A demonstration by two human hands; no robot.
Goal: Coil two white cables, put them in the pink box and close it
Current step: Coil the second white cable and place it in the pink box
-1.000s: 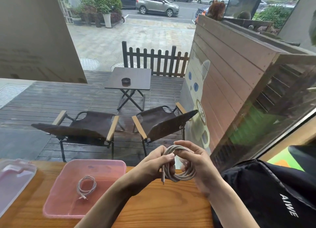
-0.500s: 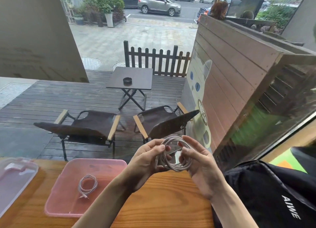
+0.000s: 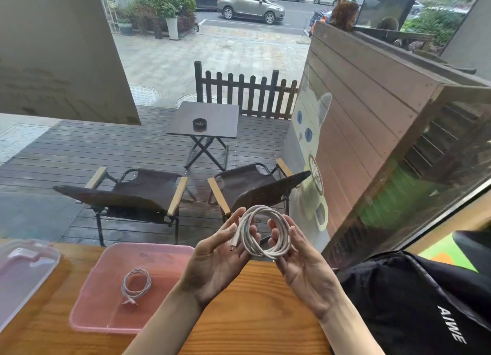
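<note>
Near the counter's (image 3: 252,314) left edge, the lidless pink box (image 3: 106,317) holds one coiled white cable (image 3: 136,284), while both hands, left hand (image 3: 220,259) and right hand (image 3: 305,267), pinch a second coil (image 3: 265,232) with loosely curled fingers (image 3: 233,219).

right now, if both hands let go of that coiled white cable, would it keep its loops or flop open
Probably springs looser: the coiled cable is untied, its loops held only by the left hand and right hand. It looks thin and light, so likely floppy. The smaller cable in the pink box kept its coil lying flat.
</note>
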